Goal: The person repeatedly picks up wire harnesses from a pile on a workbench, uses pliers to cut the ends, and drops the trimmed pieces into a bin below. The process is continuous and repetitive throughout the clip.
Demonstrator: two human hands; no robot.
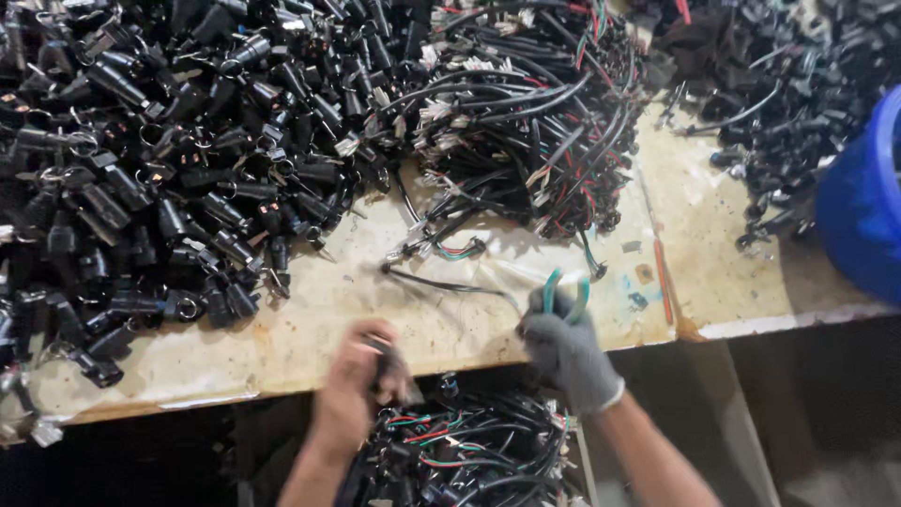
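Near the front edge of the worn, pale wooden workbench (310, 319), two hands were busy. The left hand (357, 380) was bare and blurry, and it was curled around a small black plug-like part (383, 361). How tight the hold was could not be told, because the hand was smeared in the picture. The right hand (563, 352) wore a grey knit glove. It was closed around a pair of little cutters with teal plastic handles (563, 291) — the handles stuck up above the glove.

Between the two hands, a thin black wire (450, 286) lay across the bench top and ran toward the cutters. Whether the cutters touched the wire could not be told.

Behind the hands, on the left, sat a huge heap of black plastic plug parts with small metal rings (169, 160). Beside that heap, in the middle, lay a tangled pile of black cables with red, green and white wires (526, 122). Far to the right was another dark pile of parts (798, 84), and next to it the round side of a big blue plastic tub (859, 207).

Below the bench edge, under the hands, a bin full of finished-looking black cables with red and green wires (469, 451) sat — it was just beside the left wrist.
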